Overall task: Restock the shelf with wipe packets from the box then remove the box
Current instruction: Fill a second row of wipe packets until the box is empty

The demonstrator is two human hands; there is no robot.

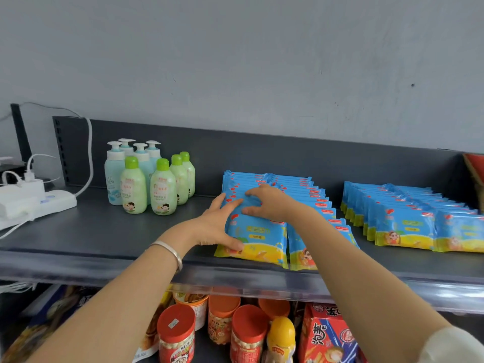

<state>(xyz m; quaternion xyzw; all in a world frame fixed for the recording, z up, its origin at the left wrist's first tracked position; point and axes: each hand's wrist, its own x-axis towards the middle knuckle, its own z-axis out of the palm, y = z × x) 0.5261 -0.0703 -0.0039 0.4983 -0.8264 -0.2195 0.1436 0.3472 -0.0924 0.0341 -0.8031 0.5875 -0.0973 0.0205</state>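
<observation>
Blue-and-yellow wipe packets point(258, 239) shingled, leaning back, in double rows (two groups, set apart) on dark grey shelf point(104, 231).

On the front wipe packet point(258, 231), just right of the thumb of the left hand point(213, 226) and below the fingertips of the right hand point(264, 203), a small yellow oval reads "10片装" — the larger name above it is too blurred. Well below the fingers, a red box point(327, 336) carries big "泡芙"; a jar point(176, 334) label looks like "旺仔". Print on the bottles point(146, 182) is illegible.
</observation>
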